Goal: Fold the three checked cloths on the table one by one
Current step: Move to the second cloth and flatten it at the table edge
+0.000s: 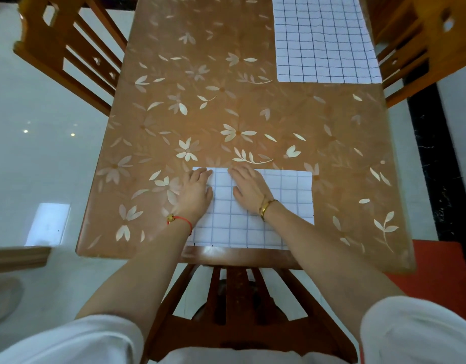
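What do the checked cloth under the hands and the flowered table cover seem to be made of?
The checked cloth looks like thin woven fabric, matte white with dark grid lines; it lies flat with crisp edges. The table cover seems a soft plastic sheet printed with pale flowers: slight sheen, rounded corner.

Bright daylight — wide-angle edge distortion

Looks down on a brown flower-patterned table [200, 114] mid-frame, one wooden chair [29, 35] at upper left, a second chair [431, 48] upper right, a third chair [239, 292] bottom centre, over glossy pale floor [29, 166] catching light spots at left, with a black marbled strip [434, 158] at right.
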Demonstrator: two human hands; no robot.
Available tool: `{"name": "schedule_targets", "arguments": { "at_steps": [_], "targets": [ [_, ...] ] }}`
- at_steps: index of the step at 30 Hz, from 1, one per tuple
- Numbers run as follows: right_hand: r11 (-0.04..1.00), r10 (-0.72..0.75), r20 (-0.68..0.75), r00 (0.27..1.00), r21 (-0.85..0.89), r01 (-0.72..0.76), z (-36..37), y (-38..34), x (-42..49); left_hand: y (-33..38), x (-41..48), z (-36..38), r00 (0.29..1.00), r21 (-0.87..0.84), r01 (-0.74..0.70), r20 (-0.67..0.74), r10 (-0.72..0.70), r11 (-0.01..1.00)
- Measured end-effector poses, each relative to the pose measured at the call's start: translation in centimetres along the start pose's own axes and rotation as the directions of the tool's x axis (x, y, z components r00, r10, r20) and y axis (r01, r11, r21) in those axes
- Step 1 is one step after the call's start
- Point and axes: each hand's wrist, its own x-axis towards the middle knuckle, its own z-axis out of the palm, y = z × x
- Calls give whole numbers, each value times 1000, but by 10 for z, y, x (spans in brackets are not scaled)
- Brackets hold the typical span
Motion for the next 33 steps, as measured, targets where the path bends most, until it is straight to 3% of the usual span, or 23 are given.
{"name": "schedule_targets", "arguments": {
  "at_steps": [6,10,16,24,33],
  "targets": [
    [993,-29,69,997,-111,36,6,-4,13,-8,8,10,997,67,45,64,-50,997],
    [988,7,158,987,-155,18,14,-5,16,-8,8,13,996,85,68,59,-74,994],
    [977,69,180,981,-211,-30,21,-5,16,-8,14,10,988,134,112,90,-124,985],
    [925,296,76,952,-273,-265,11,50,-38,-9,16,8,986,162,103,116,-123,981],
    [756,623,-35,781,-229,-613,-8,115,-90,-7,16,5,982,173,93,147,-119,981]
  ]
}}
